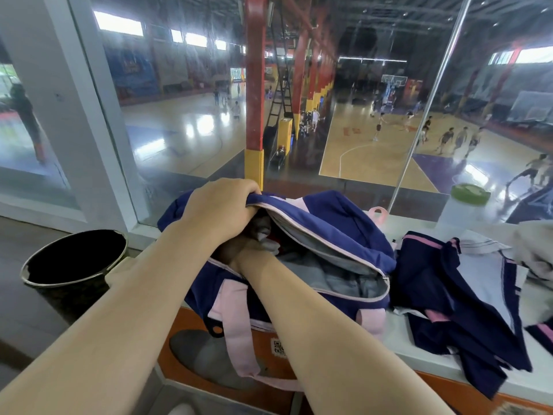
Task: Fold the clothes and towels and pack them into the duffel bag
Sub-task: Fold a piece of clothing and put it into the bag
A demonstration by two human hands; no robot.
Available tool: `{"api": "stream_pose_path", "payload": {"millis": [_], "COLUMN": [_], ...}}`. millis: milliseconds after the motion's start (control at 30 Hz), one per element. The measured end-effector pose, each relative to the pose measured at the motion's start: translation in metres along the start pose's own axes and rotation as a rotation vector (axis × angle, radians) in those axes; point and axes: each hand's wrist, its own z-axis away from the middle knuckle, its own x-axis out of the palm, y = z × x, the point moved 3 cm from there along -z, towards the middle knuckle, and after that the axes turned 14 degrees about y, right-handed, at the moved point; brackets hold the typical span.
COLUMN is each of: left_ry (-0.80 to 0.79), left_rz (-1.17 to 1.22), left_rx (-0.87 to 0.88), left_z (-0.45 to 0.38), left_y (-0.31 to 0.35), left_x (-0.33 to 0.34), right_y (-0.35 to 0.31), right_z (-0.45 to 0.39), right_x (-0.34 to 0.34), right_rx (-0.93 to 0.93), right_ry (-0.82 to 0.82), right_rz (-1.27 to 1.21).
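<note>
A navy and pink duffel bag stands unzipped on a white counter, grey lining and folded cloth showing inside. My left hand grips the far flap of the opening and holds it up. My right hand reaches down into the bag's left end; its fingers are in shadow under the flap, so I cannot tell what they do. To the right of the bag lies an unfolded navy garment with pink and white stripes. A beige cloth is bunched at the far right.
A black round bin stands left of the counter. A white bottle with a green lid sits by the glass window behind the counter. The bag's pink strap hangs over the counter's orange front. Below the window is a sports court with people.
</note>
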Motion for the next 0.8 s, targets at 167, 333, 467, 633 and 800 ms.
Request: {"api": "stream_pose_path", "payload": {"millis": [167,333,467,633,800], "left_ry": [-0.085,-0.125,-0.089,-0.122,-0.167], "left_rz": [-0.115,-0.218,-0.304,-0.151,0.071], "left_rx": [-0.032,-0.035,0.011,-0.009,-0.026], "left_z": [0.008,0.023,0.032,0.043,0.06], "left_y": [0.006,0.028,0.054,0.1,0.159], "left_x": [0.001,0.0,0.004,0.018,0.036], "right_y": [0.013,0.033,0.055,0.094,0.147], "right_z": [0.049,0.099,0.145,0.19,0.231], "right_x": [-0.038,-0.069,-0.095,-0.114,-0.121], "right_rx": [0.005,-0.032,0.027,0.134,0.323], "right_ry": [0.032,0.108,0.14,0.212,0.322], "right_rz": [-0.135,-0.277,-0.35,-0.38,-0.437]}}
